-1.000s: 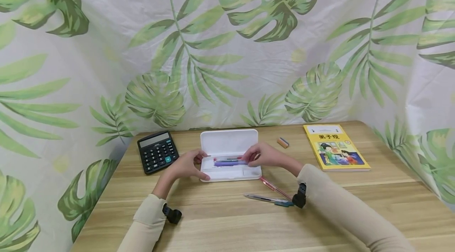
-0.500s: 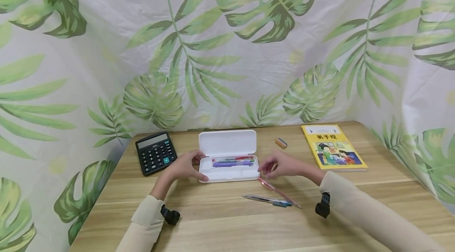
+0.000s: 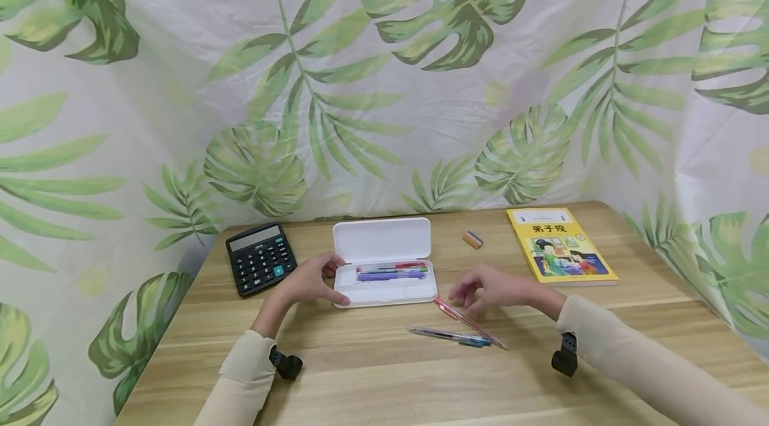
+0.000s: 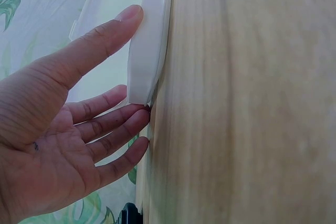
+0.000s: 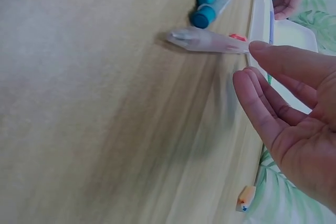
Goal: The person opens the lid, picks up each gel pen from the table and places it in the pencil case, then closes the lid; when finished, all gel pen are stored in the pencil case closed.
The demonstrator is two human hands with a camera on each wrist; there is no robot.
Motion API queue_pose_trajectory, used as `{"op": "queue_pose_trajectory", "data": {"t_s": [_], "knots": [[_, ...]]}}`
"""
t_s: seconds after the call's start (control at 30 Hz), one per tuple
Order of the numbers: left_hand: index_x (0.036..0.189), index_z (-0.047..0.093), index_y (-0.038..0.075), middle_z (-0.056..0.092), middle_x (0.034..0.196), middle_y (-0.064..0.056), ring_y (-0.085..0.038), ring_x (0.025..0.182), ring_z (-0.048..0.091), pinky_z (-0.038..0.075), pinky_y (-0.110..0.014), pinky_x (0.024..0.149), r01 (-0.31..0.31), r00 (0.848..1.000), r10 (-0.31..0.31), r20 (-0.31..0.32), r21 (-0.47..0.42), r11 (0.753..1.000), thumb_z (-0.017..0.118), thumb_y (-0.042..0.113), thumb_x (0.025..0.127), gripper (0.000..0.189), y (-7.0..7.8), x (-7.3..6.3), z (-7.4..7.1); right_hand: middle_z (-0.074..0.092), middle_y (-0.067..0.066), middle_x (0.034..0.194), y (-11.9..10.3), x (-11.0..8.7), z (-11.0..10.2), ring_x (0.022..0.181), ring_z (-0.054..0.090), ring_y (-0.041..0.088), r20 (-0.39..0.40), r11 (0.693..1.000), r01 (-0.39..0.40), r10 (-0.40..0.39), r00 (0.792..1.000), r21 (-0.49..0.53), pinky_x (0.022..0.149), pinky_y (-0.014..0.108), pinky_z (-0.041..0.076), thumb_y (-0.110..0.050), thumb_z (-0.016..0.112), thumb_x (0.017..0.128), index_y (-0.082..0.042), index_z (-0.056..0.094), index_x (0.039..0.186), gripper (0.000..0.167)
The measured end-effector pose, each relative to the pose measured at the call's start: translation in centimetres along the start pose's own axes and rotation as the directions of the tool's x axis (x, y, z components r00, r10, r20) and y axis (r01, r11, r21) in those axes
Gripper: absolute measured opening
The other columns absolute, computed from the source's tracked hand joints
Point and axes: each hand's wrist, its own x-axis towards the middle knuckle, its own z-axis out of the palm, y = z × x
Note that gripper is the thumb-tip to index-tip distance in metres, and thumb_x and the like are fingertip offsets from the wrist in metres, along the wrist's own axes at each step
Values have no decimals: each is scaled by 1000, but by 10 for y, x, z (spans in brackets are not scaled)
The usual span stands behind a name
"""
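Observation:
A white pencil case (image 3: 384,300) lies with its lid raised on the wooden table. Inside it are several pens, one of them a purple pen (image 3: 390,276). My left hand (image 3: 312,279) holds the case's left end, thumb along the front edge (image 4: 149,51) and fingers at the far corner. Over the table, just right of the case, is my right hand (image 3: 495,287), its fingers loosely bent with nothing between them. Near its fingertips lies a red pen (image 3: 471,324), apart from the hand in the right wrist view. A clear pen with a teal cap (image 3: 447,335) lies closer to me.
A black calculator (image 3: 260,259) stands left of the case. Toward the back right are a small orange-and-blue eraser (image 3: 472,239) and a yellow book (image 3: 561,246). A leaf-patterned curtain (image 3: 360,79) hangs behind the table.
My right hand has left the case's interior, where it was at the pens, and moved right and toward me, over to the red pen. The left hand keeps its place on the case.

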Motion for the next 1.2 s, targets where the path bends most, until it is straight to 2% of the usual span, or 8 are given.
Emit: {"op": "queue_pose_trajectory", "data": {"t_s": [0.13,0.33,0.57,0.77,1.0,1.2], "knots": [[125,59,1,65,117,-11,-26,111,60,49,-48,102,5,1000,-5,2,-1,1000,97,29,66,76,0,0,0,74,10,101,0,-2,4,91,67,18,1,1000,-2,2,1000,19,79,23,56,-1,81,82,-1,73,113,32],[126,59,1,65,117,-12,-26,111,60,49,-48,103,4,1000,-4,4,-4,1000,97,29,66,76,1,0,0,74,9,97,-2,-3,10,87,66,19,-11,1000,6,-5,1000,17,79,30,57,-2,85,78,-1,74,112,36],[127,59,1,65,118,-12,-27,112,60,49,-48,103,9,1000,-9,3,-9,1000,98,28,66,77,1,0,0,72,6,94,-3,-2,13,88,64,19,-23,999,-45,46,999,13,78,28,56,-2,88,74,-6,74,113,41],[127,59,1,65,118,-12,-26,111,60,49,-48,103,13,1000,-12,6,-10,1000,98,29,65,78,0,0,0,70,8,90,-1,-2,10,84,63,19,-28,999,-48,48,998,-2,74,23,53,-1,87,75,-4,74,109,36],[126,58,1,64,117,-12,-26,110,60,49,-47,102,12,1000,-12,4,-12,1000,97,28,66,77,1,0,0,69,7,90,3,-3,0,85,61,18,-22,994,-107,107,994,-2,73,21,52,0,83,78,-6,75,105,28],[126,59,0,64,117,-12,-26,110,59,49,-47,102,12,1000,-12,6,-21,1000,97,28,66,77,3,-2,0,72,10,89,5,-3,-6,82,64,16,-4,995,-101,101,995,25,72,21,53,4,79,79,-2,75,104,26]]}}
